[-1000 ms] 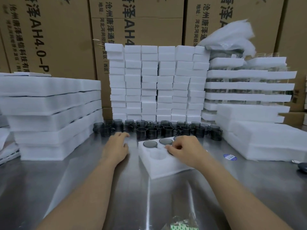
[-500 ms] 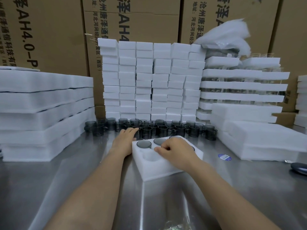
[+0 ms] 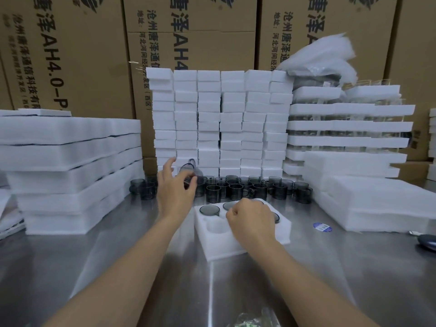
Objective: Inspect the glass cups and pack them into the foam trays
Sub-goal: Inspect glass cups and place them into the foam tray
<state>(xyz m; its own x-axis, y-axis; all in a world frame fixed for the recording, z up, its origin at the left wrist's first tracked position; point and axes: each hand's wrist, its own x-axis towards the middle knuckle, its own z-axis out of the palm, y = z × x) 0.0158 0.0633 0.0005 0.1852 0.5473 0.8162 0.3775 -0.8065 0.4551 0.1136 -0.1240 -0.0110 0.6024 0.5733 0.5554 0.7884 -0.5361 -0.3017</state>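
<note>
Gripping a smoked glass cup [image 3: 188,172] between thumb and curled fingers, the left hand [image 3: 175,190] holds it lifted just above the row of glass cups [image 3: 236,188] standing on the steel table [image 3: 70,267]; the cup is motion-blurred, and its lower part is hidden behind the fingers, so only the dark oval rim shows clearly; that rim tilts up and away from the fingers toward the wall of small foam blocks [image 3: 221,119], the cup's axis leaning off upright; its handle cannot be made out. The right hand [image 3: 251,220] rests on the foam tray [image 3: 240,230], fingers curled under with knuckles up; what they touch or hold is covered by the hand itself, and I cannot tell whether they pinch anything. Just left of those fingers, two cups sit mouth-up in the tray's far wells [image 3: 209,210]; an unfilled round well lies nearer the wrist; a sliver of another cup rim [image 3: 276,217] peeks out at the hand's right side. Stacks of large foam sheets [image 3: 70,161] rise well left of the left hand; layered foam trays with clear glasses [image 3: 349,128] stand far right; a blue sticker [image 3: 322,227] lies on the table right of the tray; cardboard cartons [image 3: 193,43] fill the background, cut off at the top edge.
</note>
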